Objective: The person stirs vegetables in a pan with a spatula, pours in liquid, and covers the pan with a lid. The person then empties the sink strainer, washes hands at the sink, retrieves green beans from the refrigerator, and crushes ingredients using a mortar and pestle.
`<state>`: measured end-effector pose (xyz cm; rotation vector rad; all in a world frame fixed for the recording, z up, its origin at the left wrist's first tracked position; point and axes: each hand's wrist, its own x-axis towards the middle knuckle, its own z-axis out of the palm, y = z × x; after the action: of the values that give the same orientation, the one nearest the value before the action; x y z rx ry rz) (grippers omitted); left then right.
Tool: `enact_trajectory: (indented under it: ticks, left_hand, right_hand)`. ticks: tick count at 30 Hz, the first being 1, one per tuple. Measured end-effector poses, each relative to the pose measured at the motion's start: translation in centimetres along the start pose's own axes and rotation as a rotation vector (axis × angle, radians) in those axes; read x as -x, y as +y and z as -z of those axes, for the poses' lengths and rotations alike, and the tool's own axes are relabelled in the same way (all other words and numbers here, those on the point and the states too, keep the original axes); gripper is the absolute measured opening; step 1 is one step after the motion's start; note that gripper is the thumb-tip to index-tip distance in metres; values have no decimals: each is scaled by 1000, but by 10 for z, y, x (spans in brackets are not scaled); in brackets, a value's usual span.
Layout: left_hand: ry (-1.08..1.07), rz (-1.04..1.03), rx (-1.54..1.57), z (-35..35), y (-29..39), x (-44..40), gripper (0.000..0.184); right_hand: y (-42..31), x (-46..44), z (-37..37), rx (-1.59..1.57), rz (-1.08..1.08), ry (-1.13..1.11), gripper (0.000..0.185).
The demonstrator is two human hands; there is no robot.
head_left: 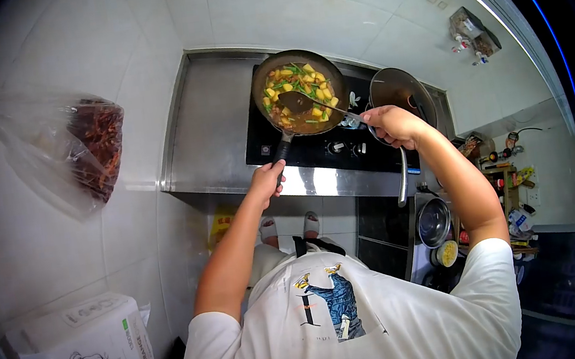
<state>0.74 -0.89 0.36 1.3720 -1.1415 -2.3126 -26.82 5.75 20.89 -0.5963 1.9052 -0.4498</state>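
My left hand (268, 183) is wrapped round the black handle of a frying pan (334, 77), which sits over the left side of the black gas stove (253, 137). Yellow chunks, green pieces and brown bits of food (320, 94) lie in the pan with some sauce. In my right hand (393, 125) is the handle of a spatula (299, 100); its dark blade rests among the food at the pan's left side. Just beyond my right hand, a second pan (397, 80) stands on the right of the stove, its metal handle pointing toward me.
A steel counter (201, 118) borders the stove on the left. On the left wall hangs a plastic bag of dried red-brown food (101, 148). At right are a metal bowl (434, 222), a bowl of yellow food (447, 254) and several bottles. A white box (83, 355) is at lower left.
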Motion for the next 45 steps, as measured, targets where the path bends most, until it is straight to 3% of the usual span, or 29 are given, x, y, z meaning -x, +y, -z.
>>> enact_trajectory:
  ticks: [5, 11, 13, 15, 19, 23, 31, 33, 35, 38, 40, 45]
  left_hand:
    - [-1, 0, -6, -1, 3, 2, 29]
    - [2, -1, 3, -1, 2, 2, 29]
    - [10, -2, -10, -1, 3, 3, 29]
    - [12, -5, -22, -3, 3, 3, 29]
    - [10, -13, -13, -1, 1, 0, 29]
    - [22, -11, 12, -1, -1, -2, 30]
    - [15, -12, 7, -2, 0, 0, 29]
    - [13, -38, -5, -2, -1, 1, 29]
    - [19, -31, 10, -2, -2, 1, 29]
    - [24, -30, 25, -2, -2, -1, 29]
    - [23, -39, 24, -2, -2, -1, 29]
    - [27, -32, 21, -2, -2, -1, 28]
  right_hand:
    - [17, -12, -26, -64, -55, -81, 22]
    - [16, -18, -36, -8, 35, 101, 27]
    - [22, -20, -18, 34, 186, 185, 28]
    - [35, -27, 11, 255, 434, 241, 28]
    - [15, 3, 45, 781, 374, 368, 31]
    - [0, -1, 43, 1066, 295, 391, 30]
    - [12, -66, 34, 714, 448, 370, 30]
    - [7, -60, 41, 476, 422, 302, 29]
    - [-20, -32, 39, 266, 205, 305, 26]
    - [-32, -48, 59, 288, 65, 251, 31]
    - [-35, -68, 74, 414, 15, 276, 14]
    - [-50, -136, 85, 616, -168, 164, 21]
